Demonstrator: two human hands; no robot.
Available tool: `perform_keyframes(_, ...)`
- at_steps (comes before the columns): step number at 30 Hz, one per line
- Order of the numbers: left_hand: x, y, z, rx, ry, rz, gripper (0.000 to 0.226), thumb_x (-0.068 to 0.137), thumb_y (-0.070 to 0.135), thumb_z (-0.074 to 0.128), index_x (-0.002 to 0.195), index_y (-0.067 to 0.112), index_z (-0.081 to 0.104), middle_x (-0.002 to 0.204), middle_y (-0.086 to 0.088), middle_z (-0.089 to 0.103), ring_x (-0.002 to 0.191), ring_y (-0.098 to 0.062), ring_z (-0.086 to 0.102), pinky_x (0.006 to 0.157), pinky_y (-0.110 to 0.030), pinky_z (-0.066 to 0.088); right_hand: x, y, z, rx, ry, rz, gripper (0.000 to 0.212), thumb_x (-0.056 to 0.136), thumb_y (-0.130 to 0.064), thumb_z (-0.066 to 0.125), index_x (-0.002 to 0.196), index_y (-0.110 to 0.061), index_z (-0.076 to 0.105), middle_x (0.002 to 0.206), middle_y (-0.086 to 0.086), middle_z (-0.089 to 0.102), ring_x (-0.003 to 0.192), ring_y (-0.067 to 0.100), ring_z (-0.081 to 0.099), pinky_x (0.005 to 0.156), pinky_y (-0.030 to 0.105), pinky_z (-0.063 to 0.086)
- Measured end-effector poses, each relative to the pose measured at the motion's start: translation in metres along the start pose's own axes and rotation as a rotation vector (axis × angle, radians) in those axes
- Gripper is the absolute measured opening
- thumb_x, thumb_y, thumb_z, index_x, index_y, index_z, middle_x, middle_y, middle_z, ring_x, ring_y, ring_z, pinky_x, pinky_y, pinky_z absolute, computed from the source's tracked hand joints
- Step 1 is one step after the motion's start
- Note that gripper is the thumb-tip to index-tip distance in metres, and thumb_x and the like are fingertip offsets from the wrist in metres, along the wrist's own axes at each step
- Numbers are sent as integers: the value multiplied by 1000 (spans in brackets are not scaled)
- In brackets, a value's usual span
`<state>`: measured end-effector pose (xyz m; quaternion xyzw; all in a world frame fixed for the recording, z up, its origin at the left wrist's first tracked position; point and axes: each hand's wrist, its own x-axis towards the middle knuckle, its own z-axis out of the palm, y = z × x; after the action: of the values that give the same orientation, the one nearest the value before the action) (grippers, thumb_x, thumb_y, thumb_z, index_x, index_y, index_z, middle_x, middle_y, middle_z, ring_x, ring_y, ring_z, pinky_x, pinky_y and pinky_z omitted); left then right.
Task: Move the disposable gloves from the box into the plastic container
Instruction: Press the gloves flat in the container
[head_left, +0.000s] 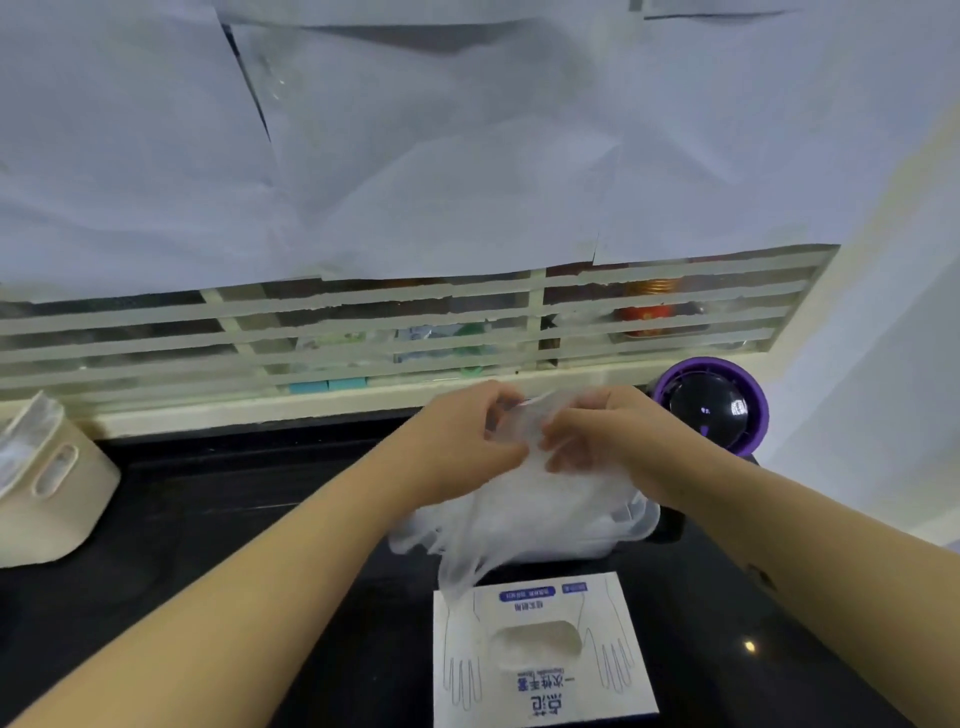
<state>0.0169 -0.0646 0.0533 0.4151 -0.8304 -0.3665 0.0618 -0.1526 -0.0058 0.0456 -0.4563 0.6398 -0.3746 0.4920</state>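
Pinching the top of a bunch of thin, see-through gloves (535, 509), the left hand (467, 441) and the right hand (597, 441) meet just above it, fingers curled into the film on both sides; the bunch hangs down over a clear plastic container (636, 519) on the black counter (260, 519), its lower ends trailing toward the box (540, 654), which lies flat just in front; so this batch is out of the box but, by my reading, not yet let go into the container; the gloves hide most of the container, so I cannot tell how many already lie in it; something pale shows in the oval opening of the box, likely more gloves to pull; the task looks about midway, with this drop and further pulls left.
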Motion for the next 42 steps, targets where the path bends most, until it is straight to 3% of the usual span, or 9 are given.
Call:
perform_keyframes(3, 7, -7, -9, -41, 114, -49, 13, 95, 20, 57, 90, 31, 62, 88, 14, 65, 65, 5, 56, 56, -10, 39, 7, -2, -9, -29, -55, 43, 9, 87, -11, 65, 81, -6, 70, 73, 5, 73, 71, 16, 70, 74, 25, 58)
perform_keyframes(6, 5, -13, -22, -205, 79, -109, 13, 97, 23, 56, 89, 21, 66, 76, 7, 69, 44, 10, 52, 48, -6, 38, 8, 2, -22, -97, -143, 60, 15, 86, -21, 67, 88, -8, 72, 82, 3, 74, 77, 12, 70, 79, 25, 55)
perform_keyframes(11, 9, -28, -37, -159, 51, -139, 27, 95, 39, 56, 77, 23, 68, 70, 4, 70, 66, -18, 60, 78, -36, 51, 6, 8, -30, -273, -110, -11, 23, 93, -28, 58, 75, -20, 72, 88, -1, 74, 74, 2, 67, 83, 20, 48)
perform_keyframes(22, 38, -69, -42, -361, 434, -270, 11, 98, 21, 55, 97, 16, 65, 87, -1, 64, 74, -11, 58, 78, -31, 55, 15, 35, -40, -227, 85, 54, 12, 92, -23, 59, 89, -18, 70, 71, -2, 71, 56, -2, 61, 63, 11, 43)
perform_keyframes(26, 28, -50, -21, -38, 577, 1, 10, 96, 26, 55, 106, 29, 58, 93, 16, 58, 78, 2, 54, 64, -12, 42, 24, 41, -40, -216, 51, 93, 14, 92, -25, 58, 90, -16, 69, 72, 0, 70, 63, 6, 62, 70, 20, 50)
perform_keyframes(30, 22, -43, 25, 449, 53, 287, 76, 81, 60, 62, 146, 40, 27, 148, 14, 34, 131, -3, 35, 116, -28, 25, 34, 45, -33, 219, -24, 230, 18, 95, -17, 53, 100, -4, 65, 80, 7, 67, 67, 9, 66, 66, 23, 53)
perform_keyframes(32, 27, -51, 43, 587, 28, 267, 97, 80, 65, 61, 152, 42, 0, 159, 13, 10, 143, -10, 14, 115, -28, 5, 37, 41, -29, 503, -69, 275, 22, 97, -14, 50, 111, -2, 61, 92, 13, 70, 82, 19, 70, 72, 30, 58)
perform_keyframes(37, 40, -70, 44, 377, 459, 459, 45, 81, 10, 70, 124, 18, 59, 113, -1, 63, 92, -19, 64, 88, -34, 53, 35, 28, -33, 791, -150, 285, 30, 93, -12, 44, 116, -1, 59, 110, 23, 68, 95, 31, 70, 80, 39, 58)
perform_keyframes(42, 39, -95, 14, 526, 718, 753, 13, 87, 13, 58, 100, 14, 58, 98, -3, 57, 84, -18, 52, 80, -30, 45, 37, 32, -58, 828, -148, 188, 59, 63, -16, 85, 117, -1, 66, 127, 31, 51, 116, 34, 60, 75, 40, 59)
